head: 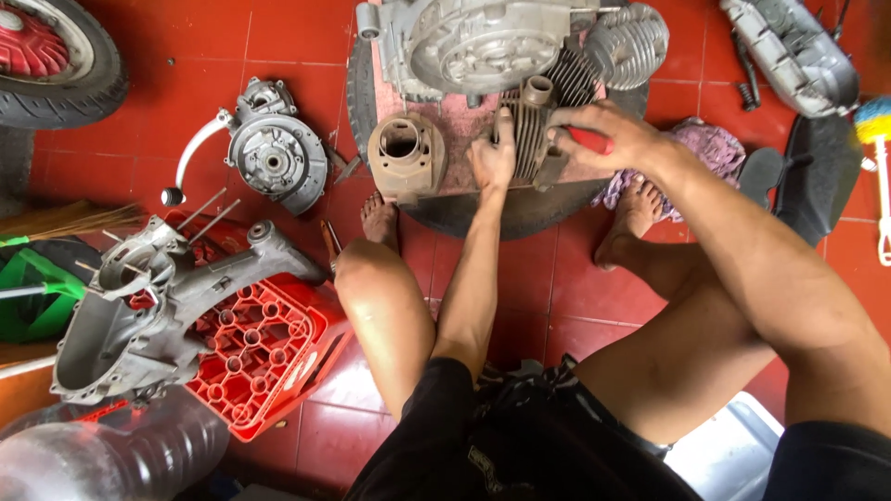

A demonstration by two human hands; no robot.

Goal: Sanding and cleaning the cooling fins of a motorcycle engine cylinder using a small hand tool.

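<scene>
1. the finned cylinder lies on a pink board atop a tyre, between the two hands.
2. left hand presses flat against the cylinder's near side, fingers together and pointing away.
3. right hand has its fingers curled around a red-handled tool, tip down by the fins.
4. just left of the left fingers stands a brown cylinder barrel.
5. beyond the fingers sits a grey engine case; well left, a red crate.

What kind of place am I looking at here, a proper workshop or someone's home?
Likely an informal scooter or motorcycle repair spot on a red tiled floor: an engine casing on a red crate, a tyre, and a finned cylinder under both hands.
</scene>
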